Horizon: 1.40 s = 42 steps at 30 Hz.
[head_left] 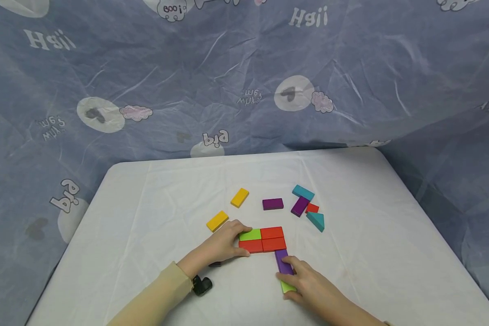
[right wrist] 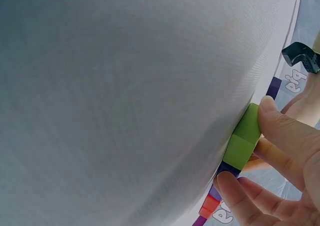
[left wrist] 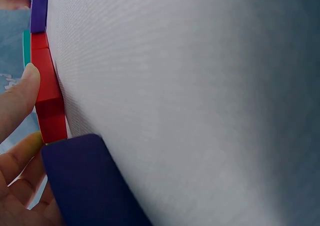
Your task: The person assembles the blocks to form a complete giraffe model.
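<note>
My left hand (head_left: 228,240) rests against the left end of a flat cluster of blocks, thumb at a near red block (head_left: 250,246), fingers at the light green block (head_left: 250,235). Two more red blocks (head_left: 272,232) (head_left: 274,244) lie against these on the right. From the cluster's near right corner a purple block (head_left: 284,261) extends toward me. My right hand (head_left: 307,281) pinches a green block (right wrist: 244,138) at its near end, thumb on one end and a fingertip by the seam with the purple block. Under my left wrist lies a dark purple block (left wrist: 95,181), mostly hidden in the head view.
Two yellow blocks (head_left: 239,198) (head_left: 218,221) lie beyond my left hand. Farther back are a dark purple block (head_left: 273,204) and a loose group with a teal block (head_left: 303,192), another purple block (head_left: 299,206), a small red piece (head_left: 312,208) and a teal triangle (head_left: 316,221).
</note>
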Tool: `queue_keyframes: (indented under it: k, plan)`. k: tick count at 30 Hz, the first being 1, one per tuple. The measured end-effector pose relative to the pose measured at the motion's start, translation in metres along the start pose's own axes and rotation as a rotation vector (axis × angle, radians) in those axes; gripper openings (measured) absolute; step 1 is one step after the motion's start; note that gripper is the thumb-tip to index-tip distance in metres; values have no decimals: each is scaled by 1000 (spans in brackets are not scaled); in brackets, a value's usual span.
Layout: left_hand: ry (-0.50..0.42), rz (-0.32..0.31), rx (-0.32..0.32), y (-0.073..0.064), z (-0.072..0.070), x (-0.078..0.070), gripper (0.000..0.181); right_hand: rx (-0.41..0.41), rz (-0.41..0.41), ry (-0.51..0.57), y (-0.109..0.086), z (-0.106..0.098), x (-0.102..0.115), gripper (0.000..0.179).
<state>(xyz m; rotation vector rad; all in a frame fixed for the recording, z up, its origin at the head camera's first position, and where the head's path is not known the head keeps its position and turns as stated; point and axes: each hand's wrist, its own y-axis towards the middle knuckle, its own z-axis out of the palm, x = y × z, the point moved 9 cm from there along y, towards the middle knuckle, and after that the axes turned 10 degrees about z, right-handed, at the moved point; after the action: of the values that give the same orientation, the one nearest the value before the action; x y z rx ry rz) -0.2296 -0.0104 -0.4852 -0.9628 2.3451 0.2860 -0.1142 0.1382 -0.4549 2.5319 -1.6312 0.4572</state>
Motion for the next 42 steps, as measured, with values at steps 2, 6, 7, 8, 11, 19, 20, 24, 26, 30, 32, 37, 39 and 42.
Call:
queue_keyframes:
  k: [2,6,7,8,11,19,20,24,26,30,32,37,39,42]
  plan:
    - [0,2,0,0,0,0,62,-3,-1,4,0,0,0,42]
    - [-1,2,4,0,0,0,62,-20,-7,2,-1,-1,0,42]
    - [-1,3,4,0,0,0,62,-24,-8,1,-1,-1,0,42]
    - [-2,4,3,0,0,0,62,-27,-10,1,-2,-1,0,42]
    - [1,22,-9,0,0,-1,61,-10,-2,5,-1,0,0,42]
    - [4,47,-21,0,0,-1,61,21,42,23,1,2,-4,52]
    - [2,45,-19,0,0,-1,61,24,55,27,2,2,-5,55]
    - [-3,36,-13,0,0,0,61,23,94,33,3,2,-9,64]
    - [-1,29,-9,0,0,0,61,18,93,27,3,1,-9,65]
    - [-1,21,-6,0,0,-1,61,2,71,8,3,0,-9,65]
    - [0,21,-8,0,-1,-1,61,-11,60,-1,2,-1,-8,64]
    - [1,16,-7,0,-1,0,61,-7,79,9,3,-1,-9,65]
    - [-1,14,-4,-1,0,0,61,23,129,46,4,-1,-13,67]
    - [-2,15,-2,-1,-1,-1,61,31,212,105,7,-8,-23,66]
